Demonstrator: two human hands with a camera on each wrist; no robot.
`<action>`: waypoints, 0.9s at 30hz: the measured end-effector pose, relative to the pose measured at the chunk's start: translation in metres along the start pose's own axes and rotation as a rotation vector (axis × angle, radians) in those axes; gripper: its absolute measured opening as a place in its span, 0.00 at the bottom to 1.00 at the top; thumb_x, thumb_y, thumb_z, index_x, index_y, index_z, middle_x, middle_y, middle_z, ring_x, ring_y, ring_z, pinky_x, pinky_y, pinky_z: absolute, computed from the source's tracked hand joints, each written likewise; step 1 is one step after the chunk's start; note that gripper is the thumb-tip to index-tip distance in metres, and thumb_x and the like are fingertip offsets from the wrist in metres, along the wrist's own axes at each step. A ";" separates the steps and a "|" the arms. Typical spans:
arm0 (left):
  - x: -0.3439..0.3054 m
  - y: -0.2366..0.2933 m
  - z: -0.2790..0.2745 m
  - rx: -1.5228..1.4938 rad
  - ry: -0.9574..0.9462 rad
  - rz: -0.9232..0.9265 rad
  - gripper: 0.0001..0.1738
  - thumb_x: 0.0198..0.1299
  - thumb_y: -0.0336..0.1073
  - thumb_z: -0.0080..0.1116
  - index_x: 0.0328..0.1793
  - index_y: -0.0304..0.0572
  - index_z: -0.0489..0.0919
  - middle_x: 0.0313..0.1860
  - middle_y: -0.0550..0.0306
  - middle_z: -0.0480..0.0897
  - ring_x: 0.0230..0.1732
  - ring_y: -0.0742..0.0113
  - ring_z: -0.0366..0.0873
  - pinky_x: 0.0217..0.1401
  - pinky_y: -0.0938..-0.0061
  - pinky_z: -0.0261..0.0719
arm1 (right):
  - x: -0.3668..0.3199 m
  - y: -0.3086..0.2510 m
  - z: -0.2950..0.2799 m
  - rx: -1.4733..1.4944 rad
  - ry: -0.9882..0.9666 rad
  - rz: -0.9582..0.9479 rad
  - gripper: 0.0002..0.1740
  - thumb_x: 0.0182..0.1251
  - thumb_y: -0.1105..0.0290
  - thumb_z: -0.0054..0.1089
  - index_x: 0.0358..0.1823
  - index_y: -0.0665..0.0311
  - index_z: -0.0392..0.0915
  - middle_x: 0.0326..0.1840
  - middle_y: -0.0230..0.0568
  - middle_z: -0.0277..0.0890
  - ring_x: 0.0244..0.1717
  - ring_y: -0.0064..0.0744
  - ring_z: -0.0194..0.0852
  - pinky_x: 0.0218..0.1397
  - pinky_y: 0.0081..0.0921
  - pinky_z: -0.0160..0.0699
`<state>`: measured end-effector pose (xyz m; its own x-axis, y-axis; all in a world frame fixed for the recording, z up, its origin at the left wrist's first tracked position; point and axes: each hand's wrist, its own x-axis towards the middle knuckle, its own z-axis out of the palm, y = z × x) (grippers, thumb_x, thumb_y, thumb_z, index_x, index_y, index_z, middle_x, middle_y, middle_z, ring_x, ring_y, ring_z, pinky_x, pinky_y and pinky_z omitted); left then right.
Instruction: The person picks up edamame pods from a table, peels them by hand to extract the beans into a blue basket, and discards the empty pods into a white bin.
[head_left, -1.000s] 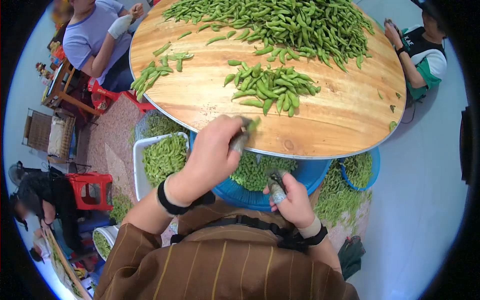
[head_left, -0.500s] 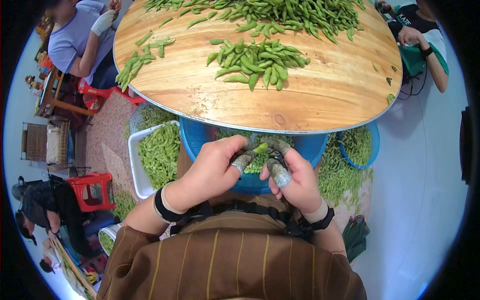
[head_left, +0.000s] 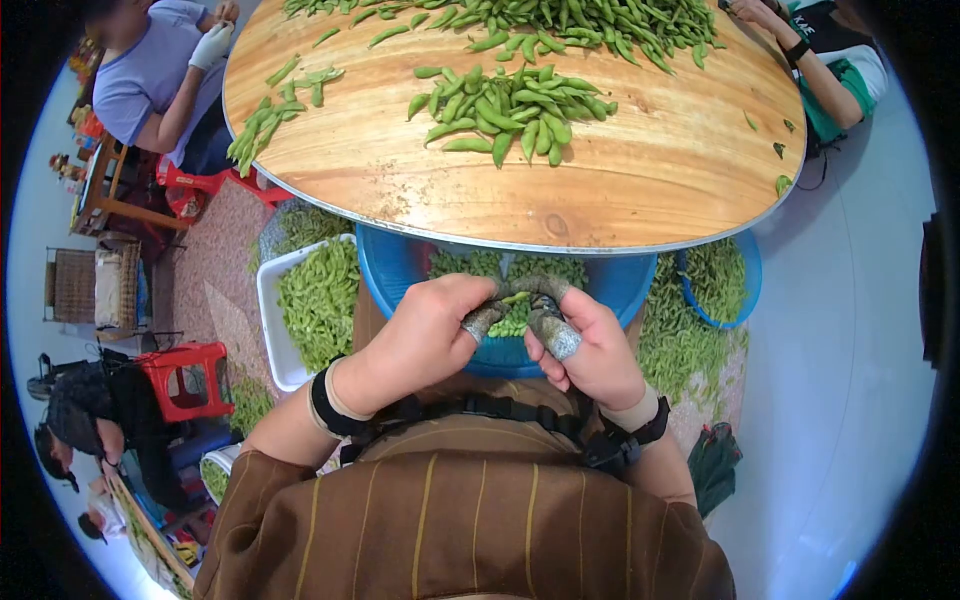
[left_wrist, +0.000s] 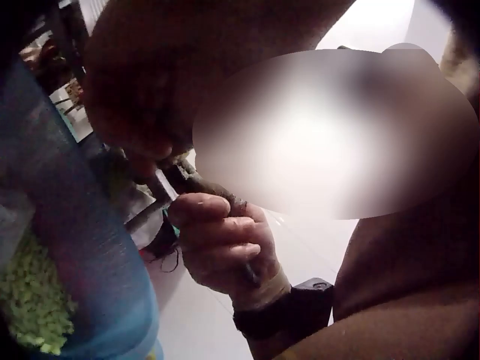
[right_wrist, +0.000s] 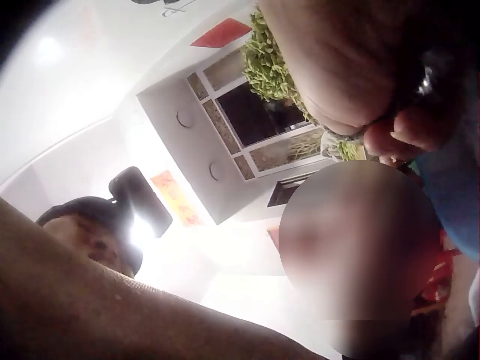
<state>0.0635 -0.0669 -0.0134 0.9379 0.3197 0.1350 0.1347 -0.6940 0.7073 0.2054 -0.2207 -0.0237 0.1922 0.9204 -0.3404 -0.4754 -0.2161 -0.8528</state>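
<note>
Both hands meet over a blue basin [head_left: 385, 290] in the head view. My left hand [head_left: 420, 320] pinches one end of a green edamame pod [head_left: 514, 298] between its wrapped thumb and forefinger. From the other side my right hand [head_left: 602, 350] pinches the pod, its thumb and forefinger also in greyish, stained wrapping. Shelled green beans [head_left: 512, 322] lie in the basin below. The left wrist view has the right hand's fingers [left_wrist: 217, 238] curled, with a dark, narrow thing by them that I cannot tell. The right wrist view leaves the pod hidden.
A round wooden table [head_left: 350, 190] in front bears a small pod pile [head_left: 515, 110] and a larger heap [head_left: 600, 25]. A white tub [head_left: 268, 330] of green pods stands left, a blue basket [head_left: 752, 290] right. Several people sit around; a red stool [head_left: 188, 380] is left.
My left hand has come back from the table edge with a pod and met the right hand over the basin. Less of the pod now shows between the fingers. The table sits higher in view.
</note>
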 end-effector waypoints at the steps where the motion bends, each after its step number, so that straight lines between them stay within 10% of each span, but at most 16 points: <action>1: 0.000 -0.003 0.001 -0.076 -0.041 -0.014 0.11 0.52 0.25 0.55 0.44 0.34 0.76 0.32 0.44 0.79 0.33 0.49 0.78 0.37 0.65 0.76 | 0.000 0.000 0.000 0.005 -0.001 0.009 0.16 0.70 0.75 0.46 0.58 0.60 0.68 0.28 0.28 0.72 0.18 0.12 0.62 0.17 0.10 0.61; 8: 0.003 -0.008 -0.010 -1.097 -0.373 -0.489 0.06 0.64 0.28 0.49 0.42 0.41 0.78 0.31 0.67 0.80 0.27 0.85 0.69 0.28 0.86 0.68 | -0.002 -0.002 0.003 0.315 -0.121 0.076 0.18 0.70 0.75 0.47 0.60 0.60 0.66 0.28 0.29 0.71 0.17 0.12 0.59 0.17 0.10 0.60; 20: 0.000 -0.010 -0.001 -0.029 -0.053 -0.056 0.05 0.60 0.27 0.52 0.39 0.31 0.76 0.30 0.57 0.80 0.32 0.66 0.77 0.37 0.72 0.76 | 0.008 0.000 0.006 -0.088 0.035 -0.001 0.21 0.68 0.78 0.44 0.62 0.59 0.66 0.28 0.27 0.71 0.16 0.12 0.59 0.17 0.11 0.61; 24: -0.004 -0.016 0.000 -0.097 -0.030 0.030 0.06 0.60 0.30 0.55 0.39 0.33 0.76 0.29 0.55 0.81 0.27 0.67 0.77 0.31 0.74 0.74 | 0.006 -0.006 0.006 -0.015 -0.023 0.051 0.19 0.69 0.76 0.44 0.61 0.60 0.68 0.25 0.26 0.69 0.15 0.12 0.57 0.17 0.11 0.57; 26: -0.008 -0.018 -0.005 -1.448 -0.365 -0.543 0.07 0.62 0.32 0.56 0.41 0.35 0.76 0.28 0.52 0.81 0.21 0.68 0.73 0.27 0.76 0.70 | 0.002 -0.012 0.009 0.143 -0.079 0.097 0.19 0.70 0.75 0.44 0.61 0.60 0.68 0.24 0.26 0.68 0.15 0.12 0.56 0.16 0.11 0.56; 27: -0.008 -0.014 -0.005 -1.683 -0.461 -0.505 0.08 0.65 0.35 0.56 0.42 0.36 0.76 0.29 0.59 0.80 0.21 0.79 0.69 0.26 0.83 0.66 | -0.002 -0.013 0.011 0.307 -0.153 0.153 0.18 0.71 0.74 0.45 0.62 0.59 0.68 0.24 0.26 0.68 0.15 0.12 0.56 0.16 0.11 0.55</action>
<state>0.0525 -0.0569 -0.0206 0.9567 -0.1182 -0.2659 0.2462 0.8158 0.5233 0.2020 -0.2160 -0.0076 -0.0205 0.9282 -0.3715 -0.7285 -0.2684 -0.6303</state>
